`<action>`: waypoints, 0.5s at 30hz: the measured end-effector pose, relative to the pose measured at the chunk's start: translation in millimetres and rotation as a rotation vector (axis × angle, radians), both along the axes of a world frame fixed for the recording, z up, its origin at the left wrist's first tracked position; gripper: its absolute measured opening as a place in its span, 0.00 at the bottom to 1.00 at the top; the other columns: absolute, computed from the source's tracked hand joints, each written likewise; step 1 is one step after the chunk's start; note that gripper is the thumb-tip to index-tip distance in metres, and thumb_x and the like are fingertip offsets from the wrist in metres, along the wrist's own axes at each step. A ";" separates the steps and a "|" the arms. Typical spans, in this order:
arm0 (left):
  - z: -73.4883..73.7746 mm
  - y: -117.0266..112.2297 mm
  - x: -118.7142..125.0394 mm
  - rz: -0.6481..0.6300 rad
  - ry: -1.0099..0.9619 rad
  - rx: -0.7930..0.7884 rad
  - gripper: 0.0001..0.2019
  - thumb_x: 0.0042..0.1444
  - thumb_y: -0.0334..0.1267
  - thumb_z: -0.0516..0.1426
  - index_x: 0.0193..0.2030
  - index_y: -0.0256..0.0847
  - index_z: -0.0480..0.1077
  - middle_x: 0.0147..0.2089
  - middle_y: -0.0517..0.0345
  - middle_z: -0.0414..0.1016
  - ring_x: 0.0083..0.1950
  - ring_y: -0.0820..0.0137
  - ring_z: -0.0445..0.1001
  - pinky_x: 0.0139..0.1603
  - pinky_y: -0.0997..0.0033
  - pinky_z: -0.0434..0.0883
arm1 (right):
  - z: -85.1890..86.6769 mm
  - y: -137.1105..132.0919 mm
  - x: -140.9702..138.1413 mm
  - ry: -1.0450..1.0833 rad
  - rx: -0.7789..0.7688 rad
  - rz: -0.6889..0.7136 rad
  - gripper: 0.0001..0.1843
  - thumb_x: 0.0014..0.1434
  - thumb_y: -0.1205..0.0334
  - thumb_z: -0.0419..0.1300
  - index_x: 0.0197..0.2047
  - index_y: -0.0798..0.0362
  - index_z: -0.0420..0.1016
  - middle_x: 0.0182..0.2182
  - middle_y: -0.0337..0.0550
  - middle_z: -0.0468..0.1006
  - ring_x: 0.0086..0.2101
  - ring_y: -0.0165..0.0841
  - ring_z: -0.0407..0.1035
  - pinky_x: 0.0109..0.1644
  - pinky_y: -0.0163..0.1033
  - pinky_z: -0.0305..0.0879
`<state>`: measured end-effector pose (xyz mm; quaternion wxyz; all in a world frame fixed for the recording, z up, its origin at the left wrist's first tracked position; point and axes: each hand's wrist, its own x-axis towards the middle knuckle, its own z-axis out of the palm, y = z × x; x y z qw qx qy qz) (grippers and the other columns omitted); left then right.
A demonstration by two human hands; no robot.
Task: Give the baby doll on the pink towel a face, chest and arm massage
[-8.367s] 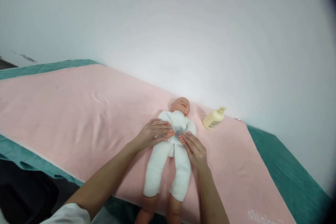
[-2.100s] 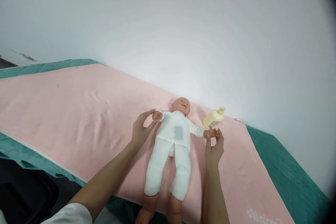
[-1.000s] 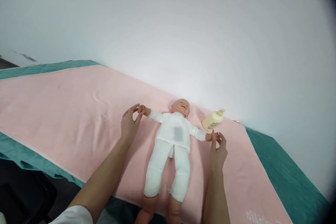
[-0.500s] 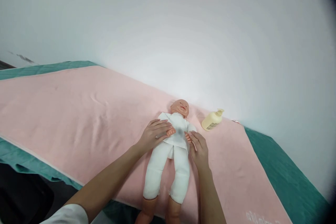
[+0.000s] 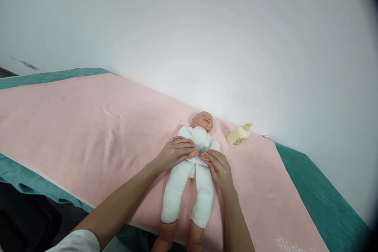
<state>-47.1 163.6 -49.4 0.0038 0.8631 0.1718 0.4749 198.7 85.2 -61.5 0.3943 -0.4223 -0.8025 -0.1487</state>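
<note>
A person's left hand (image 5: 174, 152) and right hand (image 5: 217, 166) are each gripping 1 wrist of a baby doll (image 5: 193, 170), folding its arms onto its chest; the doll is lying face-up on a pink towel (image 5: 88, 126), near a lotion bottle (image 5: 239, 135); its body is looking soft and light, so the firmer wrists are probably offering the surest hold.

White-clothed doll (image 5: 195, 165), pale yellow bottle (image 5: 238, 136), pink towel (image 5: 88, 126), teal sheet (image 5: 321, 201)

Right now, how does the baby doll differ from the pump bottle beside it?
The doll is much the larger; the bottle is small. The doll wears white cloth; the bottle is pale yellow. The left hand and right hand hold the doll's arms over its belly; the bottle lies untouched. Both lie on the pink towel.
</note>
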 end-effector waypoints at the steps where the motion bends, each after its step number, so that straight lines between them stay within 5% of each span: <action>1: -0.1 0.2 -0.4 0.004 -0.010 -0.004 0.11 0.64 0.37 0.55 0.51 0.47 0.74 0.51 0.60 0.79 0.57 0.72 0.74 0.59 0.67 0.66 | -1.4 -0.1 1.5 0.028 0.005 -0.018 0.22 0.62 0.71 0.58 0.58 0.47 0.71 0.50 0.44 0.78 0.52 0.35 0.71 0.56 0.45 0.71; 7: -0.3 -1.2 -7.5 0.157 -0.207 -0.154 0.11 0.62 0.39 0.57 0.50 0.45 0.74 0.49 0.56 0.80 0.52 0.68 0.77 0.55 0.65 0.69 | 0.0 -6.7 6.7 0.483 -0.082 -0.264 0.15 0.63 0.61 0.57 0.53 0.51 0.72 0.48 0.46 0.77 0.49 0.36 0.71 0.54 0.45 0.69; 15: 10.1 1.1 -28.3 0.522 -0.510 -0.672 0.22 0.58 0.46 0.58 0.59 0.48 0.68 0.57 0.57 0.74 0.57 0.62 0.73 0.56 0.63 0.69 | 8.4 -7.6 25.9 1.117 -0.220 -0.613 0.28 0.59 0.45 0.57 0.58 0.52 0.66 0.56 0.49 0.71 0.50 0.38 0.70 0.53 0.42 0.66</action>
